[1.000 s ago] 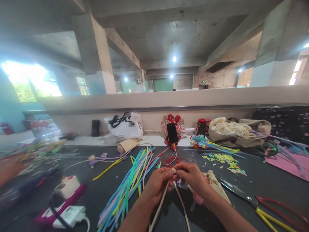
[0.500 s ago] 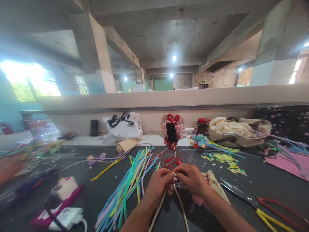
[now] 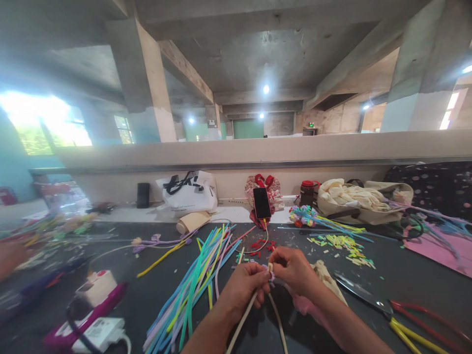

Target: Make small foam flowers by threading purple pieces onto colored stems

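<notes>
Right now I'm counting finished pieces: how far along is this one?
Done: a cluster of colourful finished flowers lies by the bags. In hand: left hand and right hand pinch a cream strand. Left: a fan of unused colourful strands.

Concrete-pillared craft workshop, strewn pipe cleaners (image 3: 195, 275)

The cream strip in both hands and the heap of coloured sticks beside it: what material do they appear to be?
The cream strip looks like matte fuzzy pipe cleaner, since it holds its bend. The coloured sticks seem the same; fibres are too blurred to confirm.
</notes>
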A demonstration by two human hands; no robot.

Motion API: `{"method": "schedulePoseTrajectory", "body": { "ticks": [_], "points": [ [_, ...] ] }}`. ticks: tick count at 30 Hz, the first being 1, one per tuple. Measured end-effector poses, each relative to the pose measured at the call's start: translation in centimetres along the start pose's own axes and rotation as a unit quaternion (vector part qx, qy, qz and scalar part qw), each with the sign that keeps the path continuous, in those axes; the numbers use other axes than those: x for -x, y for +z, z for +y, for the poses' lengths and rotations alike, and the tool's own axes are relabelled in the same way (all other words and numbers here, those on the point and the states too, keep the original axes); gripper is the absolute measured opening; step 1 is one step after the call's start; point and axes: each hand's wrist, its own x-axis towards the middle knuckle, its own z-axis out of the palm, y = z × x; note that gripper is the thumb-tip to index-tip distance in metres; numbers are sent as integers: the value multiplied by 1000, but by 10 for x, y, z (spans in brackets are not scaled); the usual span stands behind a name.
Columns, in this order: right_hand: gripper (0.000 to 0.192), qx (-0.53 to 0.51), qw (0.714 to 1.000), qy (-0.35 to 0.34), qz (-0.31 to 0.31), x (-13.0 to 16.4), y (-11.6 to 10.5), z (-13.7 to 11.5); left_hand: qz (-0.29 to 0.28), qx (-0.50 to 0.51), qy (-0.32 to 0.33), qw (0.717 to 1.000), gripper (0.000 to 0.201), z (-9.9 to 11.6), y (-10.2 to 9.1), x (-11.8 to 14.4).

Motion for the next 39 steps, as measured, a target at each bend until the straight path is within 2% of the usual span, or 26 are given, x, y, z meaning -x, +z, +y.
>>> {"method": "schedulePoseTrajectory", "body": {
  "ticks": [8,13,15,18,21,26,32,36,37,39],
  "points": [
    [14,29,997,30,71,-3,-4,0,-22,24,-25,999,18,6,5,4],
    [18,14,998,39,43,-5,-14,1,-12,38,-25,999,19,3,-2,1],
    [25,7,999,-4,32,-6,-19,2,-5,42,-22,999,20,3,-4,0],
    [35,68,988,-139,21,-5,-18,4,-5,47,-18,999,21,4,-5,0],
    [25,179,957,-230,-2,-3,-12,8,-17,51,-22,998,21,6,-3,2],
    [10,293,917,-269,-37,-2,-9,13,-37,62,-40,997,19,7,-4,3],
    [14,328,892,-311,-3,-5,-14,18,-48,90,-43,994,18,9,-1,6],
    [15,321,896,-307,18,-5,-11,23,-51,106,-40,992,18,9,3,9],
    [15,309,903,-297,14,-5,-10,24,-51,107,-39,992,18,9,3,9],
    [16,250,937,-242,-6,-5,-9,25,-50,108,-38,992,17,8,2,8]
  ]
}}
